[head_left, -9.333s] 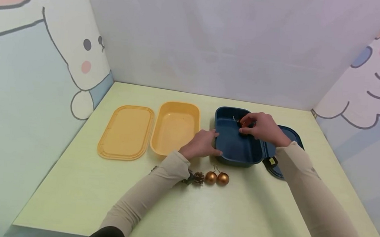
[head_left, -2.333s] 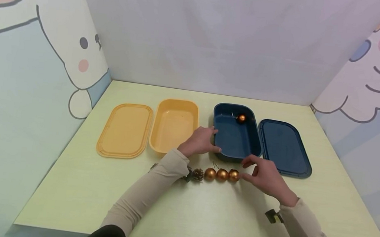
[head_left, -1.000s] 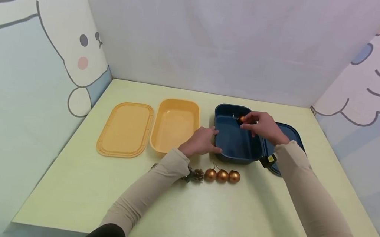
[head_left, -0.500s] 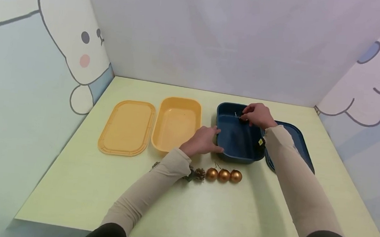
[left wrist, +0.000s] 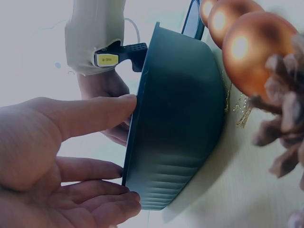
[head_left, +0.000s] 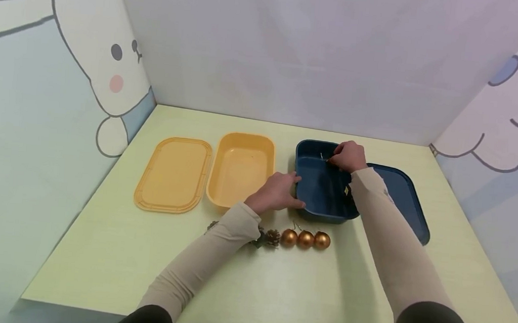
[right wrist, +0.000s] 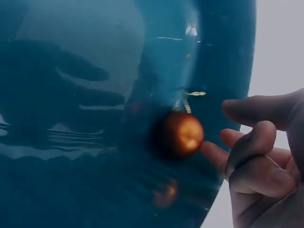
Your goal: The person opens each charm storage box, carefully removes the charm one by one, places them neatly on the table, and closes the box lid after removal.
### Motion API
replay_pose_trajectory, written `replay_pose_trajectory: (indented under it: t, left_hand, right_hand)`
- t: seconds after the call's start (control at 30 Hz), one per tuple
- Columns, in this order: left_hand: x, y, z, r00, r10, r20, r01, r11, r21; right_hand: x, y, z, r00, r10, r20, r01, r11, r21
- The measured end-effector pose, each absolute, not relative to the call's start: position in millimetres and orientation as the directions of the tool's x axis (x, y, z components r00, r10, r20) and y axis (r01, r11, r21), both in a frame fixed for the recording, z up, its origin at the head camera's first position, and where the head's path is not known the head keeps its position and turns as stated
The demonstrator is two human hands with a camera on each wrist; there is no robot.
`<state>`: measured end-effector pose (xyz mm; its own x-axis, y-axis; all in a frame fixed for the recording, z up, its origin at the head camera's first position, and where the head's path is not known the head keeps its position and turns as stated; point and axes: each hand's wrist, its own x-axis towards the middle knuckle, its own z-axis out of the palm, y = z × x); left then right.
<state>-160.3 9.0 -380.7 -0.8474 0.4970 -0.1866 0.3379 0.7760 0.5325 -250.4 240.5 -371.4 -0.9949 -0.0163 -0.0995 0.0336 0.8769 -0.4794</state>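
Observation:
My left hand (head_left: 276,192) has its thumb and fingers spread, their tips on the rim of the dark blue box (head_left: 322,197). In the left wrist view the fingers are nearly straight along that rim. My right hand (head_left: 349,156) reaches into the back right of the box. There a copper Christmas bauble (right wrist: 186,135) with a gold string lies on the bottom. One fingertip of the right hand touches the bauble, while the thumb and index finger stand apart from it. In the head view the hand covers most of this bauble.
Three more copper baubles (head_left: 305,239) stand in a row before the box. Beside them lie pine cones (head_left: 272,238), partly behind my left sleeve. A yellow box (head_left: 221,199) and its lid (head_left: 173,175) are to the left; a blue lid (head_left: 408,203) lies right.
Earlier two baubles stood in the row; a third stood there by 2.3 seconds ago, at the right hand. That hand has since moved back into the box. The left hand has stayed put.

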Motion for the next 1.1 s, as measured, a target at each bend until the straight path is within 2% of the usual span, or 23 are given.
replay_pose_trajectory:
  t: [0.27, 0.57, 0.83, 1.1]
  left_hand:
    - [-160, 9, -380, -0.851, 0.490, -0.190, 0.332, 0.781, 0.528]
    - [-160, 10, -382, -0.853, 0.488, -0.185, 0.337, 0.786, 0.519]
    - [-161, 8, -380, -0.852, 0.494, -0.174, 0.342, 0.776, 0.530]
    - [-159, 8, -378, -0.844, 0.504, -0.181, 0.349, 0.773, 0.530]
  right_hand:
    - [-252, 235, -376, -0.998, -0.015, -0.054, 0.007, 0.923, -0.385]
    - [-259, 236, -386, -0.991, -0.022, -0.130, 0.017, 0.957, -0.289]
    - [-258, 233, -382, -0.983, -0.020, -0.180, 0.034, 0.956, -0.292]
    - [-256, 237, -384, -0.984, -0.018, -0.179, 0.039, 0.951, -0.307]
